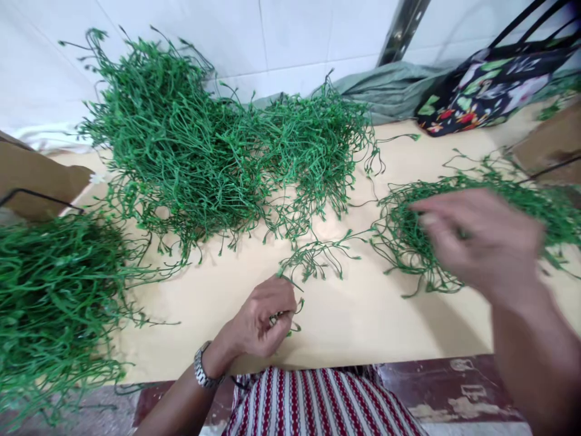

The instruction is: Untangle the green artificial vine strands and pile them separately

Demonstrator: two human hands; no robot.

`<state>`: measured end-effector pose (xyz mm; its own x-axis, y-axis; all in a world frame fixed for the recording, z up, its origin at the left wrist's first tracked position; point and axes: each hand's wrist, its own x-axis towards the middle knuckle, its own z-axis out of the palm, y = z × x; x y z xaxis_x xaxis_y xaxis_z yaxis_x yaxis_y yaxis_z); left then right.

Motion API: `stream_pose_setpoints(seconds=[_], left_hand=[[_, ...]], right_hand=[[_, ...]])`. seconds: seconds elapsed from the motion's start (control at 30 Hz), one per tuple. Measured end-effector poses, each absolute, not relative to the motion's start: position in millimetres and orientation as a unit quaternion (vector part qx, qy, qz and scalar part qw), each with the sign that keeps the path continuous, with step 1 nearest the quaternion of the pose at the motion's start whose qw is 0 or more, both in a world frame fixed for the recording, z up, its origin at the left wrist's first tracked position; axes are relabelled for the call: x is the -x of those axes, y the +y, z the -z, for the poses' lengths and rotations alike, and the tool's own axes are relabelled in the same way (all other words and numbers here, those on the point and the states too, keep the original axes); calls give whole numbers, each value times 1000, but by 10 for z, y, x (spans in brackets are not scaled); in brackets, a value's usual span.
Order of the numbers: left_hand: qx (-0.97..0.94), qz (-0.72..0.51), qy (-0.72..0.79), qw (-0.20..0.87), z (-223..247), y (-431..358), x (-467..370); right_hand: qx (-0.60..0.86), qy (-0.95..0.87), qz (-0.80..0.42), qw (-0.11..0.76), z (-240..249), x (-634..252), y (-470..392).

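My left hand [267,318], with a metal watch on its wrist, is closed on thin green plastic-looking stems [290,281]. Their curly ends poke out around the fingers, just above the table's near edge. Close beyond it lies a small loose spray of the same stems [324,254]. My right hand [481,239] is blurred by motion above a tangled heap of green stems [422,212] at the right. Its thumb and forefinger look pinched together; what is between them, if anything, I cannot make out.
A tall heap of green stems [177,139] and a lower one [313,139] stand against the white tiled wall [295,36]. Another pile [54,303] fills the left side. Cardboard boxes [551,142] flank the cream table [345,321]. A floral bag [485,91] rests at the back right.
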<state>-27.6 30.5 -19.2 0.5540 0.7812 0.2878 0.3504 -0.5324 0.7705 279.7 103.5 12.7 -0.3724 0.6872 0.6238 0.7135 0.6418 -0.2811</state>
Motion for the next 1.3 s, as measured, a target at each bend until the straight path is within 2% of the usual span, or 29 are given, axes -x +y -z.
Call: stream_pose_setpoints(seconds=[0.07,0.13,0.27,0.37,0.5,0.6,0.7,0.8,0.9,1.07,1.17,1.3], left_hand=[[-833,-301,340,316,187,291,281],[-848,-288,328,301,179,279,287],[-863,-270,316,286,178,256,300],[-855,-288,309,301,198,214,337],[-800,-400,302,330,192,139,425],[-743,-442,393,314,134,170,429],[-703,-370,521,313,81,323,326],[-673,-274,556,403,94,491,201],[-594,-315,561,483,166,555,147],[-456,-423,556,551,243,510,143],[-442,-439,541,565,238,498,115],[-423,-459,522,581,231,507,62]], right_hand=[[310,-891,-60,328,-65,-2299,1009],[287,-913,-107,270,47,-1924,1031],[254,-935,-107,221,300,-1637,1134],[239,-936,-101,240,418,-1648,1178],[240,-935,-86,247,434,-1683,1144],[245,-935,-67,248,385,-1668,1081],[246,-935,-47,252,341,-1630,1020],[251,-929,-33,271,329,-1604,961],[285,-901,-34,325,338,-1608,884],[331,-832,-125,427,342,-1618,714],[333,-821,-198,420,358,-1596,643],[360,-805,-233,411,402,-1565,584]])
